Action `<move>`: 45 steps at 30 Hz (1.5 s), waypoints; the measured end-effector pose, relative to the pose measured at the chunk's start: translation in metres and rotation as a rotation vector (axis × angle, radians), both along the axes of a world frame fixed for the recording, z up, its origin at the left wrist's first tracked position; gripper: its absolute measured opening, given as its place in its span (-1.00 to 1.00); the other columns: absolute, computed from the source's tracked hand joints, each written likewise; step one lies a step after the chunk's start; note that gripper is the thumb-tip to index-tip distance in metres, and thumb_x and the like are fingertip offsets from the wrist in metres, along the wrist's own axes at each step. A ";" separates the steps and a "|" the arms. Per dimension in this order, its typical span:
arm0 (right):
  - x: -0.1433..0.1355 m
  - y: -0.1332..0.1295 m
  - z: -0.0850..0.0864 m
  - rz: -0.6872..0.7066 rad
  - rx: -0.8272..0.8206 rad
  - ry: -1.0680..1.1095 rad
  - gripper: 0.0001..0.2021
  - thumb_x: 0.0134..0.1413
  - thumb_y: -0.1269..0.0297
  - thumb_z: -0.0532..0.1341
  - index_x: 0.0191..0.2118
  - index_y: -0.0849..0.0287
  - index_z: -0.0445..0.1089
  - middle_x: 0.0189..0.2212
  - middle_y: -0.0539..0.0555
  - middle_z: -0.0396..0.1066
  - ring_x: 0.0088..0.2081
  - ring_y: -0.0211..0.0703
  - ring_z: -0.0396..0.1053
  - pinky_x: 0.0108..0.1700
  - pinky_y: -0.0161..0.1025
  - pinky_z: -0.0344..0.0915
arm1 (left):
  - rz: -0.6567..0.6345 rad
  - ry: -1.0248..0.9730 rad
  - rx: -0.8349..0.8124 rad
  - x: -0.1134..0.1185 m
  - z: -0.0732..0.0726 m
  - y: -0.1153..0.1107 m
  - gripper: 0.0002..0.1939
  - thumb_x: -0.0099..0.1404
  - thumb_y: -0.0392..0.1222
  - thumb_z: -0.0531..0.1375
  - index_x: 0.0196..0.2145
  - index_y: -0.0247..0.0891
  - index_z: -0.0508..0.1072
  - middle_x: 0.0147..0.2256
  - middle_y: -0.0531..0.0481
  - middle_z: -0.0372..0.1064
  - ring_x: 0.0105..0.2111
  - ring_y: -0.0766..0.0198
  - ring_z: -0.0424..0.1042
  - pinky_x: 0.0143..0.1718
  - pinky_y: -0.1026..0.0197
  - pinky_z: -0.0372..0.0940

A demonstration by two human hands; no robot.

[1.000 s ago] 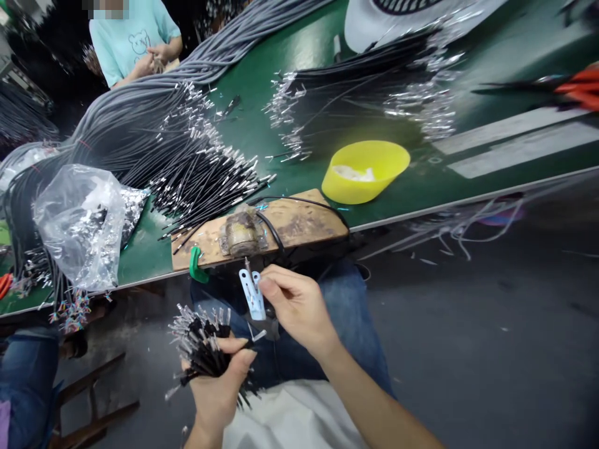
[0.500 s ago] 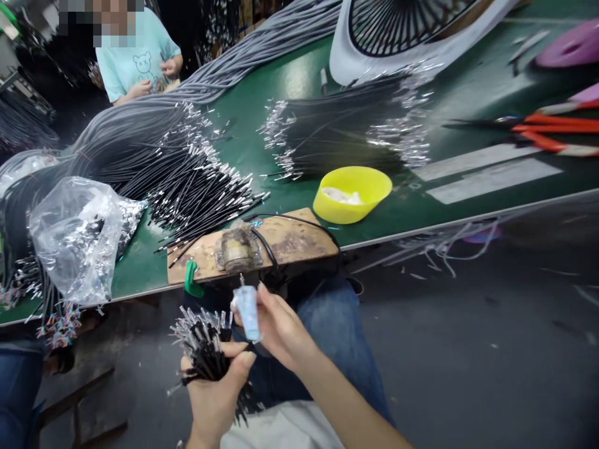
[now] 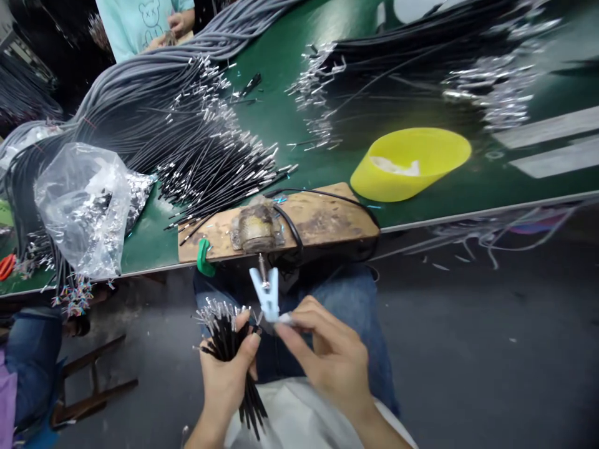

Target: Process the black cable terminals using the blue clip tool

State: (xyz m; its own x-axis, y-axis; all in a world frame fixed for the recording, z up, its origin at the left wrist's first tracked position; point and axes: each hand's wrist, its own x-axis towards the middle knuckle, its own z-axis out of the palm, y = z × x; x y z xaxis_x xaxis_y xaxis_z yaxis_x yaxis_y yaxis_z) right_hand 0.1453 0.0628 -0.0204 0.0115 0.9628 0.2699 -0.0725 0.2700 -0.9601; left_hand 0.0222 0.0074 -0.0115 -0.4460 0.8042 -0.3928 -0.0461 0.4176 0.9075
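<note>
My left hand (image 3: pixel 229 365) is closed round a bundle of black cables (image 3: pixel 229 340), whose stripped silvery ends fan out at the top. Its thumb and forefinger pinch one cable tip beside a light-blue clothespin (image 3: pixel 269 299). The clothespin sits on the metal shaft (image 3: pixel 262 268) of a small motor (image 3: pixel 256 227), handles spread toward the motor. To the right of the clothespin, my right hand (image 3: pixel 327 352) has thumb and fingers pressed together. A small whitish bit shows at its fingertips, too blurred to name, close to the clothespin's lower end.
The motor rests on a wooden board (image 3: pixel 322 215) at the edge of the green table (image 3: pixel 276 75), with a green clamp (image 3: pixel 204 257) beside it. Around are a yellow bowl (image 3: pixel 397 184), a plastic bag of small parts (image 3: pixel 84 212), cable heaps (image 3: pixel 224 168) and a co-worker (image 3: pixel 140 28).
My right hand has moved from around the clothespin to its right side. The clothespin has turned, showing its spread handles. The view has shifted closer to the table; the left hand keeps the cables.
</note>
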 end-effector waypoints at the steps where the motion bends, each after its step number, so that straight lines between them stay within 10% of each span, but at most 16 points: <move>1: -0.003 -0.001 0.004 0.022 0.075 -0.081 -0.91 0.02 0.40 0.25 -0.47 0.13 0.40 -0.60 -0.02 0.27 -0.51 -0.21 0.18 -0.44 -0.24 0.16 | -0.013 -0.010 -0.001 0.001 0.000 0.000 -0.65 0.04 -0.06 0.30 -0.26 -0.35 0.58 -0.66 0.06 0.36 -0.75 0.42 0.19 -0.71 0.33 0.16; 9: -0.011 0.008 0.012 0.380 0.134 -0.209 -0.89 0.10 0.38 0.16 -0.41 0.12 0.39 -0.41 0.07 0.39 -0.34 -0.12 0.32 -0.29 -0.18 0.26 | -0.105 -0.016 0.037 0.006 0.010 0.006 -0.93 -0.08 -0.31 0.31 -0.54 -0.36 0.53 -0.54 0.00 0.46 -0.52 0.25 0.41 -0.43 0.25 0.35; 18: -0.019 -0.006 -0.001 0.053 0.163 -0.184 -0.81 0.07 0.50 0.11 -0.51 0.15 0.29 -0.58 -0.01 0.19 -0.48 -0.17 0.15 -0.42 -0.21 0.13 | -0.019 -0.020 0.002 -0.001 -0.005 -0.002 -0.72 -0.02 -0.04 0.33 -0.52 -0.34 0.44 -0.70 0.10 0.26 -0.70 0.40 0.22 -0.63 0.31 0.21; 29: -0.020 -0.008 -0.015 0.472 -0.569 0.536 -0.69 0.03 0.01 0.21 -0.40 0.19 0.41 -0.57 -0.04 0.18 -0.55 -0.30 0.13 -0.51 -0.33 0.18 | -0.130 -0.136 -0.009 0.001 0.002 -0.002 -0.53 0.04 0.22 0.23 -0.56 -0.32 0.42 -0.75 0.14 0.05 -0.73 0.47 0.00 -0.69 0.31 -0.03; 38: -0.014 -0.005 -0.006 0.398 -0.458 0.328 -0.68 -0.04 0.03 0.27 -0.56 0.19 0.36 -0.60 0.00 0.27 -0.55 -0.25 0.22 -0.52 -0.30 0.18 | -0.118 -0.083 0.017 0.006 0.006 -0.001 -0.66 0.01 0.07 0.31 -0.70 -0.19 0.39 -0.79 0.12 0.13 -0.77 0.41 0.12 -0.71 0.31 0.11; 42: -0.016 -0.009 -0.005 0.052 -0.116 0.057 -0.74 0.06 0.26 0.22 -0.61 0.15 0.30 -0.61 0.00 0.22 -0.54 -0.22 0.16 -0.50 -0.26 0.13 | -0.087 -0.046 0.019 0.009 0.004 -0.001 -0.68 -0.01 0.01 0.33 -0.67 -0.25 0.40 -0.75 0.12 0.18 -0.74 0.42 0.16 -0.69 0.32 0.15; 45: -0.010 -0.004 -0.003 0.094 0.065 0.027 -0.82 0.08 0.36 0.19 -0.53 0.14 0.37 -0.56 0.04 0.29 -0.48 -0.18 0.19 -0.42 -0.22 0.17 | -0.112 -0.047 0.041 0.006 0.004 -0.002 -0.60 0.08 0.05 0.26 -0.70 -0.29 0.36 -0.78 0.11 0.12 -0.76 0.46 0.08 -0.72 0.34 0.08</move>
State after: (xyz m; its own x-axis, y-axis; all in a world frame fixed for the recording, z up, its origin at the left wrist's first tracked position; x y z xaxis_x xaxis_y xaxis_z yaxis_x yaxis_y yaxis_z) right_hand 0.1354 0.0591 -0.0239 -0.0697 0.9406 0.3324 -0.1258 0.3223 -0.9383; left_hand 0.0281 0.0058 -0.0076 -0.3345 0.8638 -0.3768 -0.0437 0.3852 0.9218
